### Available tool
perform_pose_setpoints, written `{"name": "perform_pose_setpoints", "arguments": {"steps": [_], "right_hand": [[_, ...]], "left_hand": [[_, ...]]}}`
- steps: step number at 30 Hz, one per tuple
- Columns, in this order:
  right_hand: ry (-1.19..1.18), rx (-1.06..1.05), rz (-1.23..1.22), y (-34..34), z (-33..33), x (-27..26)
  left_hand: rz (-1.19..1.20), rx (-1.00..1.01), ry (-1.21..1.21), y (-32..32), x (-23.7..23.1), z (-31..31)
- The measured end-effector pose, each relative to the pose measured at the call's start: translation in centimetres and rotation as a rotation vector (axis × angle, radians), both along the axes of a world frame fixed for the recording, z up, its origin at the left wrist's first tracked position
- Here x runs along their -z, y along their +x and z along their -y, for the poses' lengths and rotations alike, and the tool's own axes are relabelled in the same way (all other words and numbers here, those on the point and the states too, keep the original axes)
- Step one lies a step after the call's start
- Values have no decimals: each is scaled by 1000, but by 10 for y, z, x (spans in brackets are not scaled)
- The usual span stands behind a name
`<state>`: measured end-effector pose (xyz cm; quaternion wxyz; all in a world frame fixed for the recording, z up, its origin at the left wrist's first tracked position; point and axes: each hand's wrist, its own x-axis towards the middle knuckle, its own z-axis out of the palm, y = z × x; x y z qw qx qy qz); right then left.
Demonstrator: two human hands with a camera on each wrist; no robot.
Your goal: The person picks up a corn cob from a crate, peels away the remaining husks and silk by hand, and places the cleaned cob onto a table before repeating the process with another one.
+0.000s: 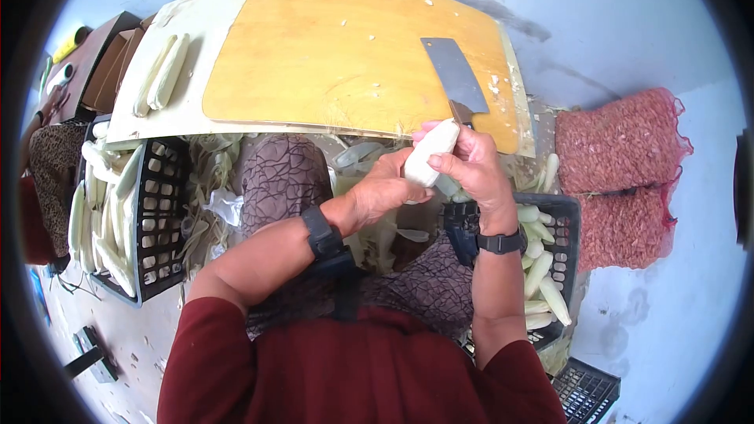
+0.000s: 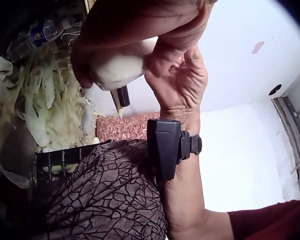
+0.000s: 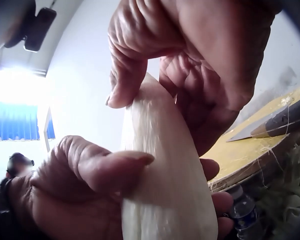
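Note:
A pale ear of corn in thin inner husk point(image 1: 430, 159) is held over the lap, just off the front edge of the table. My left hand point(image 1: 385, 187) grips its lower part; in the right wrist view the left thumb point(image 3: 115, 167) lies along the side. At the narrow upper end, my right hand point(image 1: 477, 171) pinches the tip between thumb and fingers. The right wrist view shows the ear close up point(image 3: 165, 175), its surface smooth and whitish. Beyond the right hand lies a cleaver point(image 1: 455, 74) on a yellow board point(image 1: 314, 47), handle toward me.
Two ears of corn point(image 1: 166, 74) lie at the table's left end. Black crates of ears stand left point(image 1: 163, 220) and right point(image 1: 572, 228). Loose husks point(image 1: 206, 188) litter the floor between. Red mesh sacks point(image 1: 620, 141) are at the right wall. Another person sits far left.

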<state>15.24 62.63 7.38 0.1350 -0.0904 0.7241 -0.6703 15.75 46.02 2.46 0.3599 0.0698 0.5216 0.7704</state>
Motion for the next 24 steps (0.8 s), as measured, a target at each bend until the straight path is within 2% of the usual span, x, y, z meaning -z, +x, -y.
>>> {"name": "perform_pose_setpoints", "arguments": {"steps": [7,9,12,16,19,21,24], "right_hand": [[65,3,-65,-1,4,7],[33,-20,54,0,6,10],[138,-26,64,-4,7,11],[29,24,28,-2,14,10],[-3,-8,-82,-1,17,11],[83,-18,5,2,15,5],[55,-6,-28,3,12,7]], "left_hand": [[-32,-33,237,-6,-2,2],[-63,-77,282,-7,-3,4],[-121,-89,218,-7,0,3],[-140,-117,188,-6,-4,1],[-271,-46,21,-7,-9,3],[-277,-20,-25,-7,-15,3],[-327,53,-122,-13,-28,4]]}}
